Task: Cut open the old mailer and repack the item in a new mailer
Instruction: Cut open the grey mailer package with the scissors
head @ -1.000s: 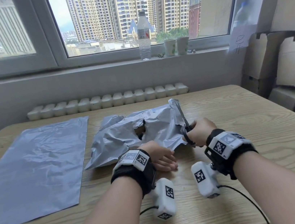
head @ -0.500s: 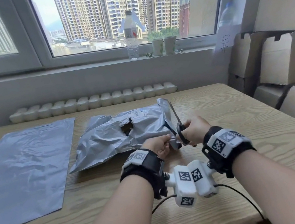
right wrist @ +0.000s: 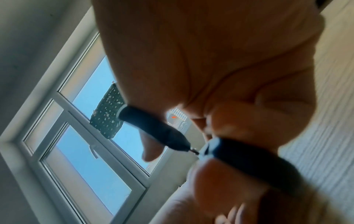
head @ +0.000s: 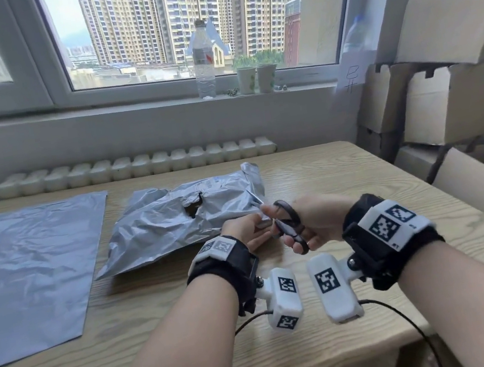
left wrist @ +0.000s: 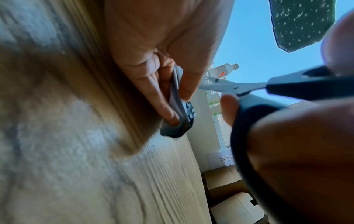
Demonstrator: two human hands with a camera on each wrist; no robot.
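Observation:
The crumpled grey old mailer [head: 177, 220] lies mid-table with a torn dark hole in its top. My left hand [head: 249, 233] pinches its near right corner [left wrist: 178, 106] between thumb and fingers. My right hand [head: 311, 223] grips black-handled scissors [head: 287, 223], fingers through the loops [right wrist: 249, 156]. The blades [left wrist: 226, 85] point left toward the pinched corner, just beside the mailer's right edge. A flat grey new mailer [head: 32, 268] lies on the left of the table. The item inside the old mailer is hidden.
The wooden table [head: 327, 177] has bare surface right of the hands. A water bottle [head: 203, 61] and two paper cups [head: 257, 79] stand on the windowsill. Cardboard boxes [head: 452, 97] are stacked at the right, past the table's edge.
My left hand moved from resting by the old mailer's near edge to pinching its right corner. The scissors swung down from upright to pointing at that corner.

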